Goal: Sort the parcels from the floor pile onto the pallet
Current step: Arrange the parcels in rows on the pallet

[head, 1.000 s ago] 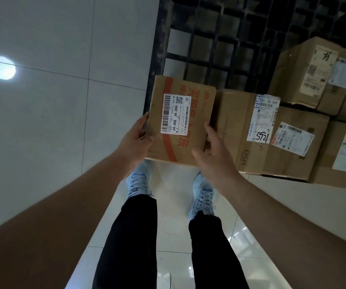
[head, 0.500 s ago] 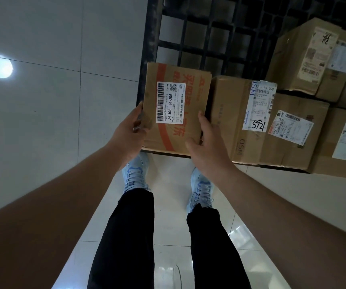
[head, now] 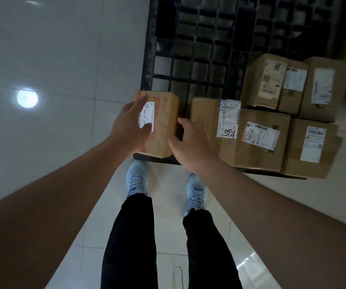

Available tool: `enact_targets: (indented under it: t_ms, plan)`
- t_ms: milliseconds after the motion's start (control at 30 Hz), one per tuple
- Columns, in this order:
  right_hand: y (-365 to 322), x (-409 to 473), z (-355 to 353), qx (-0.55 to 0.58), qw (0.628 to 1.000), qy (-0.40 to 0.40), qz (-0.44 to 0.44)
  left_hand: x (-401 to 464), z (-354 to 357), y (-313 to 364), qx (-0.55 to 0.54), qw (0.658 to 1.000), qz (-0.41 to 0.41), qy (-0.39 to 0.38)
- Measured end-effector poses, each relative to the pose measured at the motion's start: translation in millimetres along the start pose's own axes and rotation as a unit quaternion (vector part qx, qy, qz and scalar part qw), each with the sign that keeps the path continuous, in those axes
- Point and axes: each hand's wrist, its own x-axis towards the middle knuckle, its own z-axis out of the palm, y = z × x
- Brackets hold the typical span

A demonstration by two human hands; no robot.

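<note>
Small cardboard box (head: 163,124) with red print and a white label, set on the near left corner of the black grid pallet (head: 209,49). Left hand (head: 129,127) over the box's top, fingers (head: 141,103) straight and spread, grasping nothing; whether touching the box or just above it, cannot tell. Right hand (head: 190,142) at the box's right side, in the gap beside the neighbouring box marked 5924 (head: 209,126), fingers relaxed and released. More labelled boxes (head: 293,88) packed along the pallet's near right part, some stacked behind others. Far part of the pallet bare grid. Pale blue shoes (head: 136,178) and black trousers (head: 130,243) on the glossy white tiled floor (head: 53,49), just near the pallet edge. Round light reflection (head: 27,98) on the floor to the left.
</note>
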Motion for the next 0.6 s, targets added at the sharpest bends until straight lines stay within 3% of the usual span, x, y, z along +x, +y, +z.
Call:
enact_targets:
  t_ms: [300,600]
  plan:
    - [-40.1,-114.2,-61.2,-0.032,0.996,0.001,-0.08,-95.2,-87.3,73.7,0.05,0.995,0.062,0.061]
    - [-31.9,-95.5,-19.1,-0.084,0.993,0.005,-0.084,-81.7,-67.4,34.9,0.098,0.993,0.072,0.012]
